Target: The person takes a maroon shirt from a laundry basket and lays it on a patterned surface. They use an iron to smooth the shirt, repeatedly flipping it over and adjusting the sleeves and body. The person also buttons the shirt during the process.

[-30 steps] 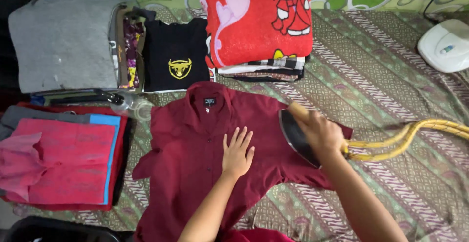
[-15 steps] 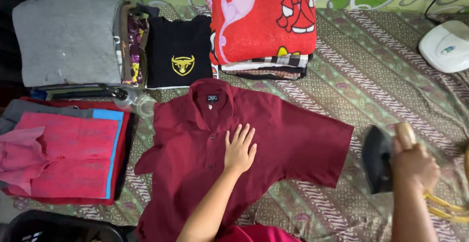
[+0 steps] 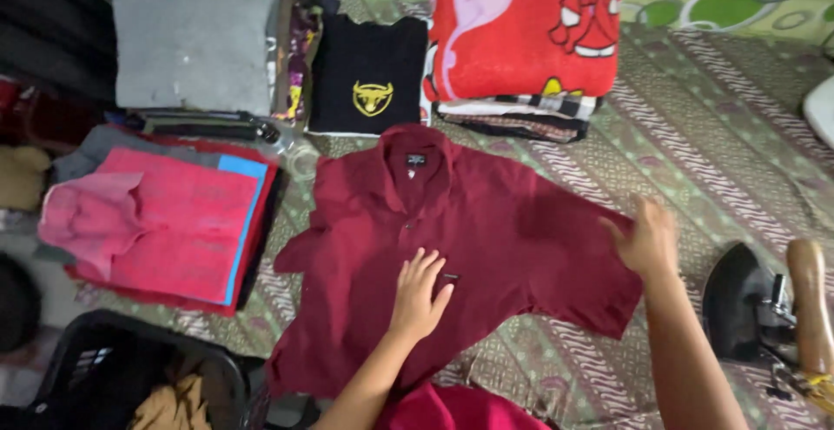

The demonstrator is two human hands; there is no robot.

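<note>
A dark red collared shirt [image 3: 486,230] lies spread flat, front up, on a patterned green and brown cloth [image 3: 695,126]. My left hand [image 3: 420,295] rests flat on the shirt's middle, fingers apart. My right hand [image 3: 645,237] is at the shirt's right sleeve, touching its edge with the fingers spread. A black iron [image 3: 754,307] with a wooden handle stands on the cloth to the right of that hand, apart from it.
Folded clothes surround the shirt: a grey stack [image 3: 195,35] and a black shirt with a yellow emblem [image 3: 369,74] at the back, a red cartoon blanket [image 3: 521,26] on a stack, pink and red garments [image 3: 165,217] at left. A black basket [image 3: 113,369] sits front left.
My right hand carried the iron off the shirt to the right, set it down and let go, then moved back to the right sleeve. The left hand stayed on the shirt.
</note>
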